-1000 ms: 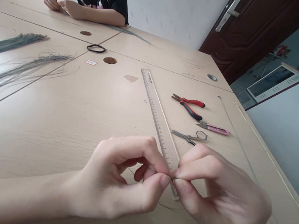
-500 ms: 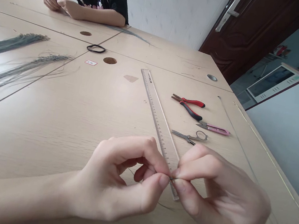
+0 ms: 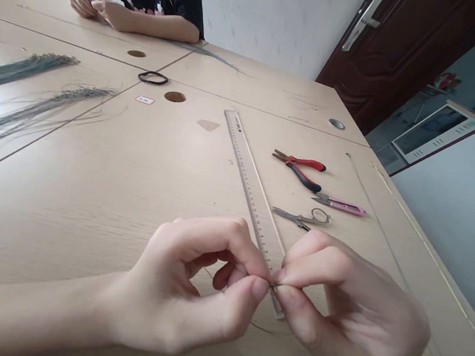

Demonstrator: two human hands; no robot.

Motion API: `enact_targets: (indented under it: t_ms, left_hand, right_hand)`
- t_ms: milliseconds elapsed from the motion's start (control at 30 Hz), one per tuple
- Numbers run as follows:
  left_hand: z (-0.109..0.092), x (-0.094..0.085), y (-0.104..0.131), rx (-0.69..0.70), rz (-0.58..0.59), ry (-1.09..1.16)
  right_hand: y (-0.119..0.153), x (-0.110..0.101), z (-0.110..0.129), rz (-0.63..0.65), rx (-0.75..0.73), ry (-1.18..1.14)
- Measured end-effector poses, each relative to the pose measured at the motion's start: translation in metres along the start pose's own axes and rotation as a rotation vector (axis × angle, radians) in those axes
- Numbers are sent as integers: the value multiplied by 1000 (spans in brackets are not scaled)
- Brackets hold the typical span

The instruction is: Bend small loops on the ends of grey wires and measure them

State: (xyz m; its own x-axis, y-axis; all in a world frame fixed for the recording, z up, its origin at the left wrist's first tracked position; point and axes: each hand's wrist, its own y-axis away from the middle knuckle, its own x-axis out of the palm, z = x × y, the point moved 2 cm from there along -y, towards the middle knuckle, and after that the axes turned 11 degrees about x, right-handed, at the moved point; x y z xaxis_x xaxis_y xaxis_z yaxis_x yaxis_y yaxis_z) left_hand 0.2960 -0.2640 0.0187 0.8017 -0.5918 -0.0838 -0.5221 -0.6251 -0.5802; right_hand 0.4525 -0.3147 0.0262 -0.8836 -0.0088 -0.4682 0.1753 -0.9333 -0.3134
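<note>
My left hand and my right hand meet fingertip to fingertip over the near end of a clear ruler. Each pinches thumb against index finger. Between the tips shows a tiny dark bit of a thin cord, mostly hidden by the fingers. A loose length of the thin cord curves out below my left thumb. Just beyond my right hand lie small metal scissors, pink-handled thread snips and pliers with red and black handles.
Bundles of grey-green cords lie at the left. Across the table sits a person, hands together. A black band, a small label, a tape roll and two long strands at the right lie about.
</note>
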Motion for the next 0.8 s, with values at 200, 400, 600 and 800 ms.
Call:
enact_targets:
  t_ms: [200, 400, 600, 800]
  left_hand:
    - [-1, 0, 0, 10, -12, -10]
    - [0, 0, 1, 7, -7, -19]
    - [0, 0, 2, 8, -6, -10]
    - [1, 0, 2, -1, 1, -6]
  right_hand:
    - [-1, 1, 1, 6, 29, -34]
    - [-1, 0, 2, 13, 53, -55]
    - [-2, 0, 2, 15, 55, -53]
    - [-1, 0, 2, 14, 48, -43]
